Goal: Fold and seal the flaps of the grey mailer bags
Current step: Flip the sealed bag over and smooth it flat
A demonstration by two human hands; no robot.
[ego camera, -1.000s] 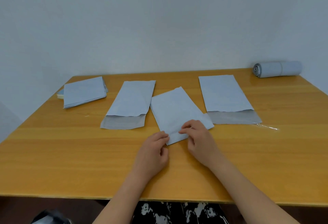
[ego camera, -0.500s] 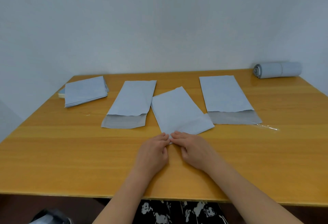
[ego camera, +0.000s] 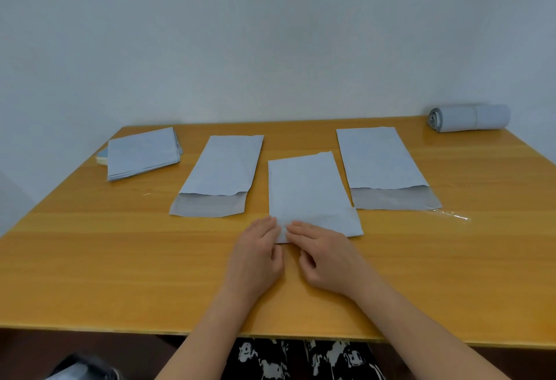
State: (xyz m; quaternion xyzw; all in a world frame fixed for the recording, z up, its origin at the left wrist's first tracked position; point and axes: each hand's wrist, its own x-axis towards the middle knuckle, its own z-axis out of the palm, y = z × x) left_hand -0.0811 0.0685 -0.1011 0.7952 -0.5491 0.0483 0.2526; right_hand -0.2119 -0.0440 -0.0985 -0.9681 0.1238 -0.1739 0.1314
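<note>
Plain pale wall backs a yellow wooden tabletop (ego camera: 90, 274) on which the work is laid out. The middle mailer bag (ego camera: 310, 196) lies flat directly ahead of both hands, its long axis running away from the person and tilted slightly, with the flap already folded over at the near end. The left hand (ego camera: 255, 256) rests with straight fingers on the near left corner of that bag; the right hand (ego camera: 325, 256) lies just beside it, fingertips pressing the same folded edge, thumb tucked under the palm. Neither hand grips anything. Both hands sit at the left part of the fold, so the unpressed length of the flap extends to the right, nearer the right hand; the seal is judged best completed by a sweep along that edge toward the right corner. Two further bags remain unsealed, each with its darker flap open toward the person: the left mailer bag (ego camera: 222, 175) and the right mailer bag (ego camera: 382, 166), which flank the middle one. A stack of mailer bags (ego camera: 141, 152) lies at the far left, a roll of bags (ego camera: 469, 117) at the far right, and a clear liner strip (ego camera: 451, 214) beside the right bag's flap.
</note>
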